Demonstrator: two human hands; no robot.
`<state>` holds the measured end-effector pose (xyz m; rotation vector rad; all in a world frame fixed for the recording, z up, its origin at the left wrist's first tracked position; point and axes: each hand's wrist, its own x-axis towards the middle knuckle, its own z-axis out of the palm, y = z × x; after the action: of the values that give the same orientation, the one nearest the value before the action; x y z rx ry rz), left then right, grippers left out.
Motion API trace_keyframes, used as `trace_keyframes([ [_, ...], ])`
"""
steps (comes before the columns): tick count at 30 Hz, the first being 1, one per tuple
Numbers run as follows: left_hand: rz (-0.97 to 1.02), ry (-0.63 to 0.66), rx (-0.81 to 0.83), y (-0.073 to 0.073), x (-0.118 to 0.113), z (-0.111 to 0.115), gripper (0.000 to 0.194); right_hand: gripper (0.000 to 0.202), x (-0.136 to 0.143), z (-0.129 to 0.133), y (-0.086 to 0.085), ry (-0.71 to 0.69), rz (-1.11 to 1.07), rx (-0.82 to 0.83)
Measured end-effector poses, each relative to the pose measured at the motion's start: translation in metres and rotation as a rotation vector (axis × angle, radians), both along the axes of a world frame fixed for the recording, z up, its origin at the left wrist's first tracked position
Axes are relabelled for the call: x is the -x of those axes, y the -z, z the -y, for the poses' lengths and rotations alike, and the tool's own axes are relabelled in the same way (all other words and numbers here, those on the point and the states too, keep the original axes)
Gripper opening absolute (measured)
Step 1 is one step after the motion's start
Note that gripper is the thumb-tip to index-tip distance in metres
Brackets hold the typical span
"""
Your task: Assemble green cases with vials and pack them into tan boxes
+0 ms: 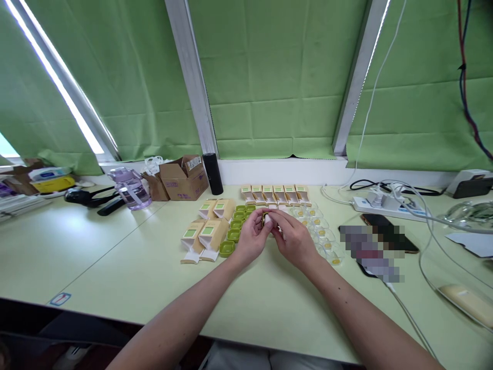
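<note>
My left hand (252, 237) and my right hand (296, 240) meet over the middle of the table, fingers closed together. Between their fingertips is a small object with a dark and yellowish edge (265, 218), mostly covered, so its kind cannot be made out. Just left of my left hand stand green square cups (227, 248) in rows. Clear plastic lids or cups with yellow spots (320, 232) lie to the right of my right hand. Beyond my hands is a row of small beige cartons (257, 194), and more beige cartons with green labels (211, 234) stand at the left.
A purple water bottle (133, 190), an opened cardboard box (185, 180) and a black cylinder (213, 173) stand at the back left. On the right are a power strip (389, 206) with cables, a phone (410, 246) and a beige computer mouse (468, 304).
</note>
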<state>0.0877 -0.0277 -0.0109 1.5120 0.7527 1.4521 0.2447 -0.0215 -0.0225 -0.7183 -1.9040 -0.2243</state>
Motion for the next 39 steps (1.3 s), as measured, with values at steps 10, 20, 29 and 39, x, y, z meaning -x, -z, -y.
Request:
trace_keyframes([
  [10,0.107,0.099,0.086,0.003,0.004,-0.005,0.056,0.046,0.001,0.000,0.000,-0.071,-0.171,0.228],
  [20,0.009,0.016,0.038,-0.005,0.016,0.000,0.058,0.039,0.002,0.001,-0.005,-0.171,-0.418,0.502],
  [29,-0.405,-0.378,-0.437,-0.003,0.023,-0.001,0.041,0.055,0.003,0.001,-0.019,-0.378,-0.772,0.856],
  [39,-0.754,-0.510,-0.725,0.000,0.022,-0.001,0.046,0.063,0.005,-0.002,-0.023,-0.456,-0.935,1.081],
])
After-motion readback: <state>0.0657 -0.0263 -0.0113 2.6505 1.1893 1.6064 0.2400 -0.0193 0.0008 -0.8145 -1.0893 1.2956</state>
